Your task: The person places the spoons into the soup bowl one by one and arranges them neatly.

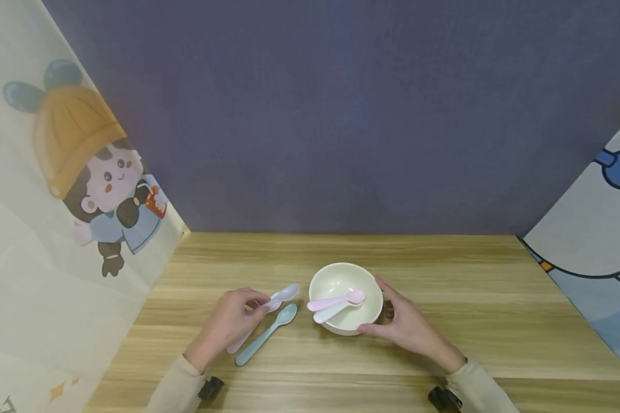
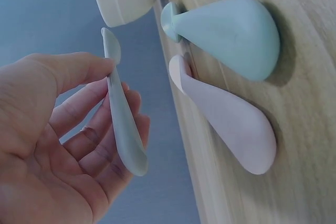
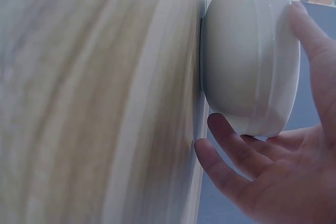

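Note:
Pinched between thumb and fingers of my left hand [image 1: 233, 319] [image 2: 68, 129] is a pale lilac spoon [image 1: 287, 292] [image 2: 125, 124], held above the table. Beneath it a pink spoon [image 1: 239, 343] [image 2: 236, 124] lies on the wood, partly hidden by the hand, beside a teal spoon [image 1: 260, 344] [image 2: 236, 35]. My right hand [image 1: 410, 328] [image 3: 283, 166] holds the right side of a cream bowl [image 1: 336, 275] [image 3: 236, 51], thumb on the near rim and fingers around the far side. In the bowl, a pink spoon [image 1: 333, 302] and a white spoon [image 1: 330, 312] rest with handles over the left rim.
The wooden table [image 1: 444, 275] ends at a dark blue-grey panel [image 1: 341, 126] behind. Light walls with cartoon prints stand at the left [image 1: 20, 241] and right [image 1: 589, 229].

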{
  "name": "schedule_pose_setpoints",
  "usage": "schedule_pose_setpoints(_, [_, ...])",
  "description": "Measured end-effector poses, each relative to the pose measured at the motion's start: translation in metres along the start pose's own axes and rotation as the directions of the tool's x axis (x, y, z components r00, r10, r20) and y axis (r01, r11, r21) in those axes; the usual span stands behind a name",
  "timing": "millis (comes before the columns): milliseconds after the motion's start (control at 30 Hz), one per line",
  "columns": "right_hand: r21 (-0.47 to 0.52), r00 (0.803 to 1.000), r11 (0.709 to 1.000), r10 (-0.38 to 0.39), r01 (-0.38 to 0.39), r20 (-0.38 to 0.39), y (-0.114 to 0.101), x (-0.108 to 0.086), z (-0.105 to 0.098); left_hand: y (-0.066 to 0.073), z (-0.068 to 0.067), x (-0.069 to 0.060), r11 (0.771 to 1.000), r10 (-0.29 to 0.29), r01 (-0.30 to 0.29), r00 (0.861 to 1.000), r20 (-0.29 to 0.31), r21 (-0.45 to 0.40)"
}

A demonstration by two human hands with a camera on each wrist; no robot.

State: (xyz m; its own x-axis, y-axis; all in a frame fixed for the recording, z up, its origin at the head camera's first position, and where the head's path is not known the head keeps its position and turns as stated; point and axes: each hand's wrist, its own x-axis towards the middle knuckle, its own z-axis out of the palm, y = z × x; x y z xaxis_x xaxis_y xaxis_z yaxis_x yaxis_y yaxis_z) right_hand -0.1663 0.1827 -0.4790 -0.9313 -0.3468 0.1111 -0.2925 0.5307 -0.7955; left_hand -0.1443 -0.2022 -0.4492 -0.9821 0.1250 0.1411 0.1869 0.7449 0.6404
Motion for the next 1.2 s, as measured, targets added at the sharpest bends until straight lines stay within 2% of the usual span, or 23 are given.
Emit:
schedule_pose_setpoints(533, [-0.032, 1.0, 0.999, -0.007, 0.007, -0.005, -0.001, 0.0, 0.0, 0.01, -0.003, 0.003, 1.0, 0.01, -0.01, 1.0, -0.001, -0.022])
schedule_pose_setpoints(867, [-0.022, 1.0, 1.0, -0.004, 0.004, -0.003, -0.001, 0.0, 0.0, 0.012, -0.004, 0.006, 0.998, 0.069, -0.069, 0.997, 0.032, -0.004])
schedule_pose_setpoints(1100, [-0.041, 1.0, 0.999, -0.001, 0.001, 0.005, -0.003, -0.001, -0.002, 0.014, -0.003, 0.009, 0.993, 0.121, -0.121, 0.992, 0.027, 0.008])
schedule_pose_setpoints(1200, [-0.019, 1.0, 1.0, 0.002, -0.002, 0.015, -0.004, -0.002, -0.003, 0.015, -0.002, 0.011, 0.991, 0.134, -0.134, 0.99, 0.034, 0.0])
